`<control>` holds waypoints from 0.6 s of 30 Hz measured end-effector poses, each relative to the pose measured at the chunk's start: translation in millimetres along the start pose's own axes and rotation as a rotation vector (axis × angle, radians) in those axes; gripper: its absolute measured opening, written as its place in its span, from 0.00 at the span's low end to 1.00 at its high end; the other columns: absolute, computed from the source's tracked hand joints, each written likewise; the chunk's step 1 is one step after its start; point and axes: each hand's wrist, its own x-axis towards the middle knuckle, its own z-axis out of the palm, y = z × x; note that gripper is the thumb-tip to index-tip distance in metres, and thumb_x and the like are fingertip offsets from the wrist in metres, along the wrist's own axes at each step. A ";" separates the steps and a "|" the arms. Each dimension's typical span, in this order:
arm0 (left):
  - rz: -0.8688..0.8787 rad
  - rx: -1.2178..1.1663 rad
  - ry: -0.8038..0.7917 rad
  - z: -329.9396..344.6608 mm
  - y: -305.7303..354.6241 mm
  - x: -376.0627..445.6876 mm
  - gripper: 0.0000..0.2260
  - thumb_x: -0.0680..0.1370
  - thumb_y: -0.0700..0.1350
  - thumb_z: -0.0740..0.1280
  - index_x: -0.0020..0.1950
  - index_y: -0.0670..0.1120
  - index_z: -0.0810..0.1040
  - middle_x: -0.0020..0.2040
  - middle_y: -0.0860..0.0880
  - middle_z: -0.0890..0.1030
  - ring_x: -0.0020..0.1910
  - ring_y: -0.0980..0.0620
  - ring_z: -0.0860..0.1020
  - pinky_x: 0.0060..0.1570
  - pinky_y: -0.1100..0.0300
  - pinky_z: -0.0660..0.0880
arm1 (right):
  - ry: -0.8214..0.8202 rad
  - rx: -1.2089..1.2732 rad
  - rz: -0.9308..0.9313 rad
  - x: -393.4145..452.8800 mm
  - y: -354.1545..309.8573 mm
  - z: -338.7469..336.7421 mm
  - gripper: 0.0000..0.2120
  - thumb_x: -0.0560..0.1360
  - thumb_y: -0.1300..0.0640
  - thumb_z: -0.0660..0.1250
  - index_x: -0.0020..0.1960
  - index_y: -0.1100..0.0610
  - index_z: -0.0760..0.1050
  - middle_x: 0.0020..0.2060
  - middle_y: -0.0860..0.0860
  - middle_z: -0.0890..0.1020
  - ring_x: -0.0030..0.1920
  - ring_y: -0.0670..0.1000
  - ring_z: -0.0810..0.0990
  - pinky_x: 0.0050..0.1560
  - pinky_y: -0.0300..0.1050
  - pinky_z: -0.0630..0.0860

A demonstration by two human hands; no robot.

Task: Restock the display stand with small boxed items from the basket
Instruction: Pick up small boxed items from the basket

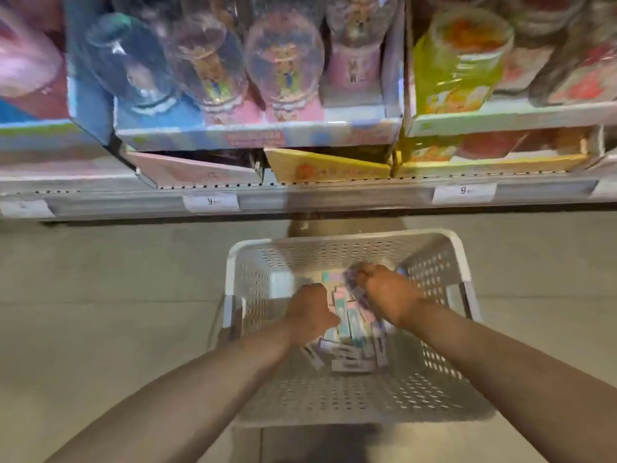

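Boxes (347,324) in basket (434,389), hands among them

My feed is evenly lit, moderately bright, with soft light that seems to come from overhead. The floor (100,295) reads flat grey, with only a faint shadow under the shelf edge (300,198) and a darker patch below the near rim of the basket (350,416). Motion blur smears nearly everything: the domed packages (283,61) on the shelf are soft and show pale glare on their clear plastic, and the price tags (464,192) are barely legible. Both hands (310,309) are blurred, the right hand (387,292) worst. Wide-angle distortion bows the shelf line and stretches the forearms at the lower corners.
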 end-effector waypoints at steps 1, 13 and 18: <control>-0.015 -0.022 -0.021 5.7 -0.4 4.5 0.13 0.68 0.45 0.72 0.47 0.39 0.77 0.45 0.43 0.80 0.45 0.45 0.79 0.44 0.53 0.78 | -0.021 -0.085 0.018 4.0 0.6 2.4 0.25 0.75 0.61 0.60 0.71 0.57 0.59 0.72 0.55 0.62 0.69 0.56 0.65 0.68 0.56 0.66; -0.115 0.052 -0.015 26.0 11.4 9.4 0.12 0.72 0.49 0.71 0.46 0.42 0.74 0.39 0.49 0.75 0.40 0.49 0.75 0.36 0.59 0.70 | -0.065 -0.147 0.205 8.5 -9.4 -7.3 0.13 0.76 0.63 0.58 0.59 0.62 0.73 0.59 0.59 0.76 0.63 0.57 0.71 0.59 0.51 0.72; -0.109 0.047 -0.041 26.9 7.0 6.9 0.10 0.74 0.42 0.64 0.35 0.41 0.69 0.30 0.50 0.67 0.28 0.53 0.69 0.31 0.60 0.69 | 0.018 0.163 0.387 -3.2 -12.6 -7.5 0.14 0.74 0.68 0.58 0.59 0.66 0.69 0.58 0.61 0.77 0.58 0.59 0.76 0.55 0.47 0.73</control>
